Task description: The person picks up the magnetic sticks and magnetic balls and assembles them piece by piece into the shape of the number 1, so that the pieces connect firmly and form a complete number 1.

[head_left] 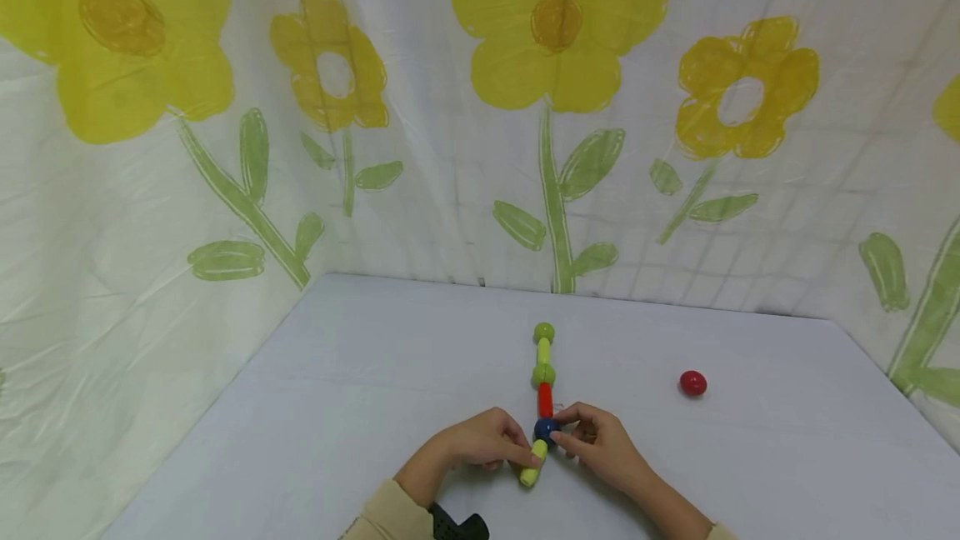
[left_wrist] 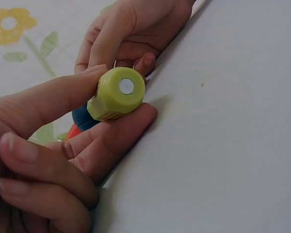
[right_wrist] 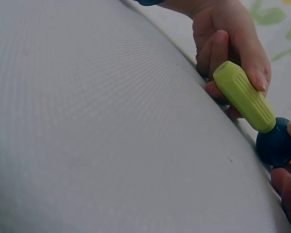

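Note:
A chain of magnetic-looking building pieces runs away from me on the table in the head view. From the far end come a green ball (head_left: 544, 332), a yellow-green rod (head_left: 543, 351), a second green ball (head_left: 543, 375), a red rod (head_left: 545, 401) and a blue ball (head_left: 547, 429). The nearest piece, another yellow-green rod (head_left: 529, 477), touches the blue ball and angles toward the left. My left hand (head_left: 486, 442) pinches this rod, whose free end shows a silvery disc in the left wrist view. Between thumb and fingers, my right hand (head_left: 606, 450) holds the blue ball.
A loose red ball (head_left: 693, 383) lies on the white table (head_left: 337, 373), to the right of the chain. Behind the table hangs a white curtain (head_left: 420, 190) with yellow flowers. A black object (head_left: 459, 525) shows beneath the left sleeve.

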`<state>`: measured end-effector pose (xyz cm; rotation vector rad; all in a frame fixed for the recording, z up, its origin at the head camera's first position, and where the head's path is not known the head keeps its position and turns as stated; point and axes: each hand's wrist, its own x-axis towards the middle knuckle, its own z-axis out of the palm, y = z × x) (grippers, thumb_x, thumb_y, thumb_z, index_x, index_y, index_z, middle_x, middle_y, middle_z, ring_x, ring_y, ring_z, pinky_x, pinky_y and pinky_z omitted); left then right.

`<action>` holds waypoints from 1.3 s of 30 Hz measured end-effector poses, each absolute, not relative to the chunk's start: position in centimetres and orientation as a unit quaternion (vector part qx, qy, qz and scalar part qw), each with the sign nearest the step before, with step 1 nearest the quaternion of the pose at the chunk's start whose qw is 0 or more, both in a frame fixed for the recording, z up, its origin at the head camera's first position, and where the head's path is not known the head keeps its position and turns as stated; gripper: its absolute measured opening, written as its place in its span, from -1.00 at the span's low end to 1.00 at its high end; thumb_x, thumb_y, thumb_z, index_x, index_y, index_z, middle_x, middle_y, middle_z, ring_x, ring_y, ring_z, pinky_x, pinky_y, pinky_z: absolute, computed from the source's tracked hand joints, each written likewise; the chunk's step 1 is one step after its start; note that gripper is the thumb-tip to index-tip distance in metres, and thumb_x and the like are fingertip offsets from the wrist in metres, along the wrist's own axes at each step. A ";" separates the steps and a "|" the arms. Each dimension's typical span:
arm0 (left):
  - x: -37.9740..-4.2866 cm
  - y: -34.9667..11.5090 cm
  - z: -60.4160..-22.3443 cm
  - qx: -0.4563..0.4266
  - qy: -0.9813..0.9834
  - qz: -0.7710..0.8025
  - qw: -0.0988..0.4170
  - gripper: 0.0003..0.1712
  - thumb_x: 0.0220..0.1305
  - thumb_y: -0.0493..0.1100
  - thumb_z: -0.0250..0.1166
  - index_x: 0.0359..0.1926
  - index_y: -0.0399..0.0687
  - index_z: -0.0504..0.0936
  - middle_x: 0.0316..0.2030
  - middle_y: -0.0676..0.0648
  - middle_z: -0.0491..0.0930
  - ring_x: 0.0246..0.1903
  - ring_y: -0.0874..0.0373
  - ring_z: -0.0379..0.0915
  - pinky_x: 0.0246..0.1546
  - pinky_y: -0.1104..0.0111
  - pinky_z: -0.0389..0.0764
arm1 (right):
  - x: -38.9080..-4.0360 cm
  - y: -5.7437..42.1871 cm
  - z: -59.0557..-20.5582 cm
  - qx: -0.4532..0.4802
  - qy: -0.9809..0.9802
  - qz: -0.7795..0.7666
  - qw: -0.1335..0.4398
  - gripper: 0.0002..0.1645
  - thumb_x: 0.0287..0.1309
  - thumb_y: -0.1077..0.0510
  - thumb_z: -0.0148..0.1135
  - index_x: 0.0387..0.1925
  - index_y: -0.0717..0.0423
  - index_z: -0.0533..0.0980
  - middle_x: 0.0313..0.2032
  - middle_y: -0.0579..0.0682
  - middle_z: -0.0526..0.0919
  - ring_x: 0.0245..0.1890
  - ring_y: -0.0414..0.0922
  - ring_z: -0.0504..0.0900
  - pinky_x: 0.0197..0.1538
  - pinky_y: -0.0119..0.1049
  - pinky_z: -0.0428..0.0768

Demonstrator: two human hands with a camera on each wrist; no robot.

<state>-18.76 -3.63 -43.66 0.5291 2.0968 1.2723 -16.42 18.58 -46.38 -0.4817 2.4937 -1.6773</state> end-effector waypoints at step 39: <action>-17.1 -1.5 -44.1 0.146 0.769 0.543 0.304 -0.72 0.20 -0.12 0.41 -0.53 -0.23 0.70 -0.67 -0.03 0.64 -0.83 0.35 0.16 -0.78 0.56 0.15 | -16.5 18.6 -46.4 -0.160 0.814 -0.556 0.046 -0.68 0.23 0.13 0.31 -0.11 0.31 0.54 -0.22 0.06 0.63 -0.54 -0.25 0.49 -0.51 -0.39 0.50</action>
